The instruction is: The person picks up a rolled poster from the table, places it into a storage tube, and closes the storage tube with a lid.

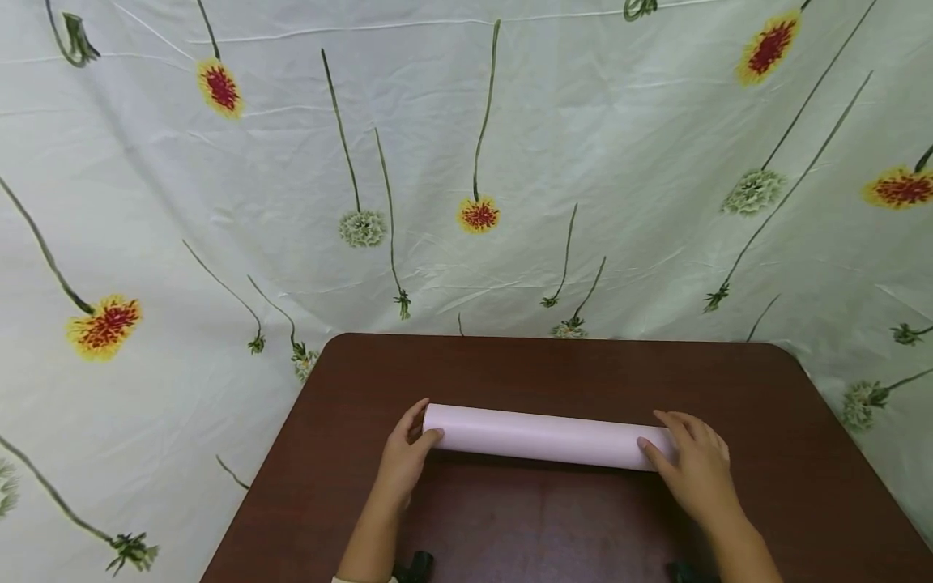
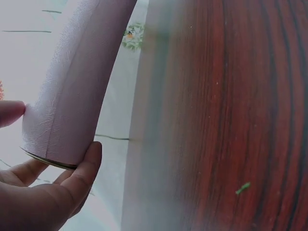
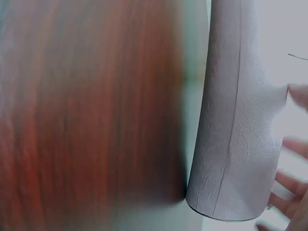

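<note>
A long pale pink roll (image 1: 543, 437) with a creased, leather-like surface lies crosswise between the two hands over the brown table. At its left end the left hand (image 1: 405, 453) grips it, thumb on the near side. The left wrist view shows fingertips (image 2: 94, 153) curled against the rim of the roll (image 2: 72, 91). The right hand (image 1: 696, 470) holds the other end, its thumb on the near side and fingers over the top. In the right wrist view, a straight line runs along the roll (image 3: 231, 120). Whether the roll touches the table cannot be told.
The dark brown wooden table (image 1: 510, 526) has rounded far corners. Behind and beside it hangs a pale cloth (image 1: 619, 129) printed with flowers. A small green fleck (image 2: 243, 188) shows on the wood grain. A dark object (image 1: 415, 565) sits by the left wrist.
</note>
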A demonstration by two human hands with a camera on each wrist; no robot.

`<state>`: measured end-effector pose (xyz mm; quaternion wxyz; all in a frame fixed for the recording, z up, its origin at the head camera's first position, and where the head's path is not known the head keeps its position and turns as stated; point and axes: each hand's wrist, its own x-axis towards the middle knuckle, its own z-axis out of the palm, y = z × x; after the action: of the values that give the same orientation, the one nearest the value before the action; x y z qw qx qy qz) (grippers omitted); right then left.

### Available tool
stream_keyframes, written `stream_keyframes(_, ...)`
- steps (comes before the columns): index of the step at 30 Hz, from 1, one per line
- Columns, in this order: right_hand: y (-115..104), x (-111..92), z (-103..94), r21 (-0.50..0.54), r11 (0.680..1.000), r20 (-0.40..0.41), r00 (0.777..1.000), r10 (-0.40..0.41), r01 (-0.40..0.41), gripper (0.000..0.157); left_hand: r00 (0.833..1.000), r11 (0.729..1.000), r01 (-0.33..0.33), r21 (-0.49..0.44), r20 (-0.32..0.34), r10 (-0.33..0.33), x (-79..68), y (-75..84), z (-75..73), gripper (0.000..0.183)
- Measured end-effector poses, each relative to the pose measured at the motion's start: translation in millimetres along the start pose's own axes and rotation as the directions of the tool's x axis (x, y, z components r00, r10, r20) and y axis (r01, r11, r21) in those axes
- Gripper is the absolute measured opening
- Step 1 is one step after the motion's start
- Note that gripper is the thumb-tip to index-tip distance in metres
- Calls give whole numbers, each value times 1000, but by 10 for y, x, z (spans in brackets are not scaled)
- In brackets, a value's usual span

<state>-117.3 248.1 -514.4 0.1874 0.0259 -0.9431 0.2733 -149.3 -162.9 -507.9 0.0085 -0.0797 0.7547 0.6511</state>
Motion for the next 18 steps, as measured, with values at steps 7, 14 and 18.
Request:
stream_keyframes(7, 45, 7, -110, -58, 909, 153, 897, 416, -412, 91, 1000, 999, -2, -45, -29, 1, 16, -30, 19, 52)
stream_keyframes(14, 67, 21, -105, -6, 876, 234, 851, 470, -482, 95, 1000, 999, -14, -33, -7, 14, 8, -73, 3, 51)
stream_keyframes(18, 55, 26, -114, 69, 853, 293, 828, 479, -518, 96, 1000, 999, -13, -40, -11, 12, 31, -109, -29, 52)
